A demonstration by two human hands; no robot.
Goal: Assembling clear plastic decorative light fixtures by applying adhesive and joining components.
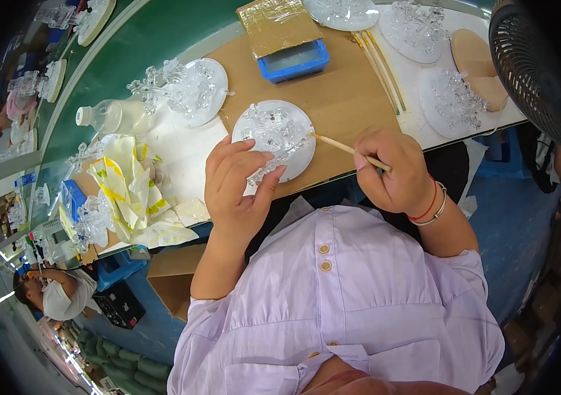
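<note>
A round white plate (305, 155) carrying a cluster of clear plastic pieces (274, 131) lies in front of me on brown cardboard. At its near left side, my left hand (238, 181) has its thumb and fingers curled about a clear piece at the cluster's edge. My right hand (392, 171) grips a thin wooden stick (341, 145) like a pencil. The stick points left, and its tip meets the plate's right rim. Whether the tip carries anything is too small to tell.
Beyond the plate stands a blue tray (293, 62) partly covered by a cardboard flap (279, 26). More thin sticks (380, 69) lie right of it. Leftward are another loaded plate (211, 85), a clear bottle (112, 117) and a crumpled wrapper (132, 184). A black fan (534, 79) rises at the right.
</note>
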